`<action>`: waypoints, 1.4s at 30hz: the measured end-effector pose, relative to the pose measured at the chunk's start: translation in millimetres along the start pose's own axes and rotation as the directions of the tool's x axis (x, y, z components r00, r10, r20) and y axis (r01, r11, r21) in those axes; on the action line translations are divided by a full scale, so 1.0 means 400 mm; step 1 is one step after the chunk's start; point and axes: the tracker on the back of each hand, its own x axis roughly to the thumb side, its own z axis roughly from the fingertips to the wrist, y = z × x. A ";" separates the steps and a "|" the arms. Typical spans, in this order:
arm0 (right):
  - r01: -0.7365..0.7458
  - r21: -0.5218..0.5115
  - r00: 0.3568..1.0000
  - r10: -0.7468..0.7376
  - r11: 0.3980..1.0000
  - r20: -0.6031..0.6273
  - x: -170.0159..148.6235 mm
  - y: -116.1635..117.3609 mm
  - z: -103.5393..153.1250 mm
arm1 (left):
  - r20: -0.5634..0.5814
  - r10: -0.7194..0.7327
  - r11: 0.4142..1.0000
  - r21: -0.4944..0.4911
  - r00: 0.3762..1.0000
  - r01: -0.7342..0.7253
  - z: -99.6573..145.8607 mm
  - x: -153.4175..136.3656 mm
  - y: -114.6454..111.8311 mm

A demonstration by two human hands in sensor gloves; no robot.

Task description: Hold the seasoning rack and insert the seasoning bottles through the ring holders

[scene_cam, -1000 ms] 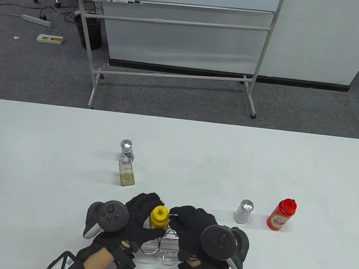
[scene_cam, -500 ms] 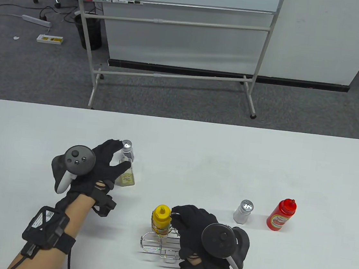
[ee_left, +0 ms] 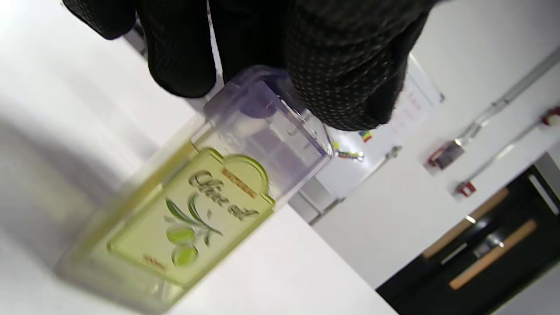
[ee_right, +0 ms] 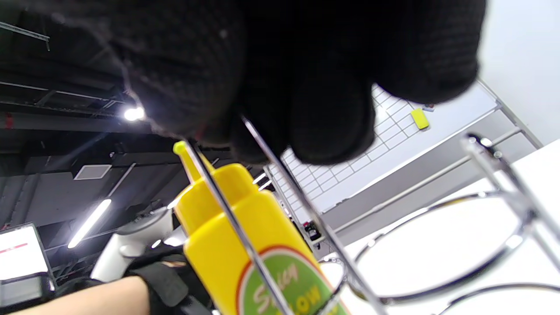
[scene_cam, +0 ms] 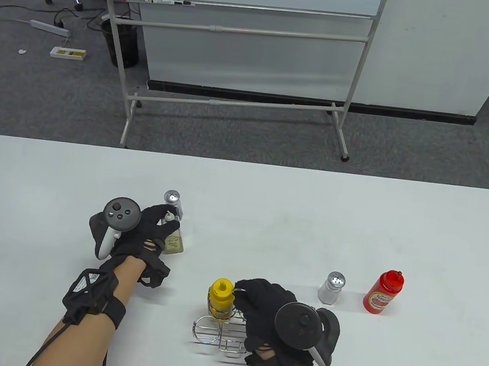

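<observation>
A chrome wire seasoning rack (scene_cam: 218, 334) stands near the table's front edge. A yellow mustard bottle (scene_cam: 219, 297) sits in its far-left ring; it also shows in the right wrist view (ee_right: 258, 249). My right hand (scene_cam: 256, 312) grips the rack's wire handle (ee_right: 280, 166). My left hand (scene_cam: 155, 230) grips the top of a square olive oil bottle (scene_cam: 173, 241), which stands on the table. In the left wrist view my fingers (ee_left: 341, 65) wrap its clear neck above the label (ee_left: 197, 218). A second ring (scene_cam: 206, 332) of the rack is open.
A pepper shaker (scene_cam: 173, 203) stands just behind the oil bottle. A salt shaker (scene_cam: 332, 287) and a red ketchup bottle (scene_cam: 384, 292) stand to the right of the rack. A whiteboard stand (scene_cam: 241, 59) is beyond the table's far edge.
My left hand let go of the mustard bottle in the rack, moved left and away to the oil bottle, and closed around its top. My right hand stayed on the rack handle.
</observation>
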 end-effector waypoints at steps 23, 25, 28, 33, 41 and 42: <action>0.040 -0.012 0.999 -0.040 0.999 -0.001 -0.017 -0.005 -0.004 | 0.708 0.037 0.991 -0.117 0.706 0.066 0.413 0.324 0.052; 0.044 -0.010 0.999 -0.044 0.999 -0.001 -0.017 -0.004 -0.004 | 0.714 -0.011 0.992 -0.081 0.700 0.098 0.425 0.333 0.018; 0.045 -0.009 0.999 -0.045 0.999 0.004 -0.015 -0.002 -0.003 | 0.718 -0.105 0.986 -0.013 0.688 0.164 0.440 0.341 -0.017; 0.044 -0.006 0.999 -0.044 0.999 0.011 -0.010 0.002 -0.001 | 0.731 -0.154 0.978 0.016 0.665 0.209 0.454 0.347 -0.058; 0.050 -0.009 0.999 -0.050 0.999 0.012 -0.008 0.004 0.001 | 0.742 -0.234 0.951 0.042 0.628 0.305 0.465 0.346 -0.097; 0.053 -0.010 0.999 -0.053 0.999 0.011 -0.008 0.004 0.002 | 0.742 -0.247 0.947 0.048 0.623 0.318 0.466 0.346 -0.103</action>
